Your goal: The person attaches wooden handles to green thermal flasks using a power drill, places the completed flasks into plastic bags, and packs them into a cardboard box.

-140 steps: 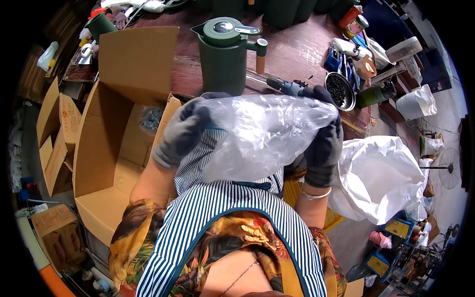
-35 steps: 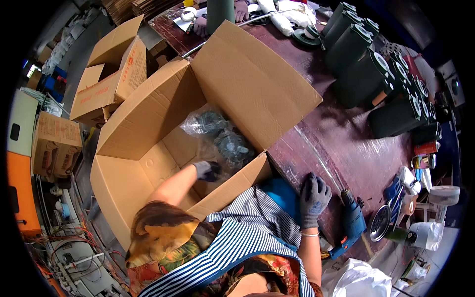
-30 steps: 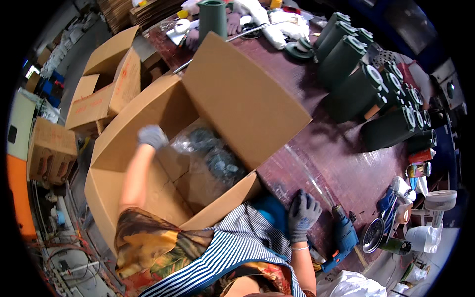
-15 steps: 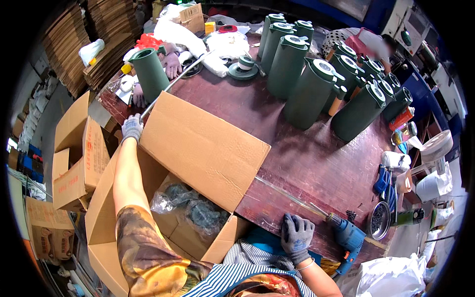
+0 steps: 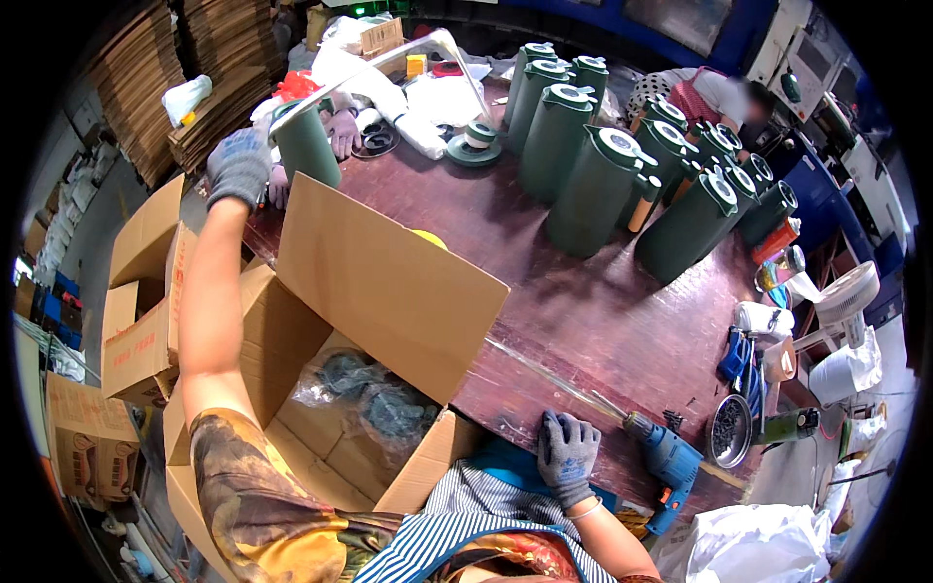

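Note:
My left hand (image 5: 240, 167), in a grey work glove, is raised beside a dark green jug (image 5: 309, 151) without a lid. Its fingers look closed at the end of a long thin pale strip (image 5: 360, 78), which rises over the table, bends sharply and drops again; the grip itself is partly hidden. Below that arm an open cardboard box (image 5: 428, 462) holds dark items in clear plastic bags (image 5: 374, 398). One box flap (image 5: 389, 291) leans on the table edge. My gloved right hand (image 5: 569, 449) rests on the table's near edge, fingers stretched, holding nothing.
Several lidded dark green jugs (image 5: 598, 194) stand across the far table (image 5: 544, 311). Right of my right hand lie a blue power drill (image 5: 664, 457) and a bowl of small dark pieces (image 5: 729, 430). Another carton (image 5: 146, 340) stands left. A person (image 5: 714, 92) bends beyond the table.
My left hand has lifted up and left, away from the box flap. The strip now stands higher and bent, and the flap has tilted up. My right hand stays at the edge.

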The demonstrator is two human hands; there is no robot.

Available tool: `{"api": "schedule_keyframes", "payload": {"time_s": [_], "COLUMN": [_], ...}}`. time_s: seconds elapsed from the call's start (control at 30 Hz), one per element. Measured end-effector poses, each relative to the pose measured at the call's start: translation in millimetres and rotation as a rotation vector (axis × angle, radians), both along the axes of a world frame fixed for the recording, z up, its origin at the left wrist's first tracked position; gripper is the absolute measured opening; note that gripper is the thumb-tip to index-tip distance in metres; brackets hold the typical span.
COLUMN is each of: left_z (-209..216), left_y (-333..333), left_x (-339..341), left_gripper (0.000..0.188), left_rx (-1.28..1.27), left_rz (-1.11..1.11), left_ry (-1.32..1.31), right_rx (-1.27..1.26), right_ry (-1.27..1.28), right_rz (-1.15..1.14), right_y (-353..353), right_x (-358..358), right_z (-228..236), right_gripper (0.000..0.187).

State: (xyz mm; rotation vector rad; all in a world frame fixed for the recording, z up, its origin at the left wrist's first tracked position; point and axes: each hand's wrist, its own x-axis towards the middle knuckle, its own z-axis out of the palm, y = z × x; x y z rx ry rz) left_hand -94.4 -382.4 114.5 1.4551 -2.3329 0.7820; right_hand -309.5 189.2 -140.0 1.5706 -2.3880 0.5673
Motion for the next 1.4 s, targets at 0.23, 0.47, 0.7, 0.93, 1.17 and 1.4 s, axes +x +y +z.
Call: {"api": "schedule_keyframes", "payload": {"time_s": [0.23,0.47,0.7,0.93,1.17,1.4], "left_z": [-30,-76,-85,-84,-60,-63], "left_y": [-1,39,87,193,283,363], "left_x": [-166,-268,-226,-181,-132,-54], "left_gripper": [0.042,0.048,0.043,0.038,0.047,0.054], "left_rx": [0.368,0.512,0.517,0.458,0.48,0.548], "left_rz": [-0.13,-0.133,-0.309,-0.405,-0.405,-0.441], "left_ry": [0.113,0.17,0.024,-0.026,-0.115,-0.094], "right_rx": [0.003,-0.006,-0.033,-0.089,-0.158,-0.184], "right_ry": [-0.036,-0.068,-0.066,-0.05,-0.061,-0.098], "right_rz": [-0.005,0.014,0.042,0.031,0.038,0.096], "right_y": [7,9,11,15,20,25], "right_x": [-4,-4,-4,-4,-5,-2], "right_z": [-5,2,2,-1,-6,-20], "right_gripper": [0.043,0.04,0.043,0.037,0.038,0.04]}}
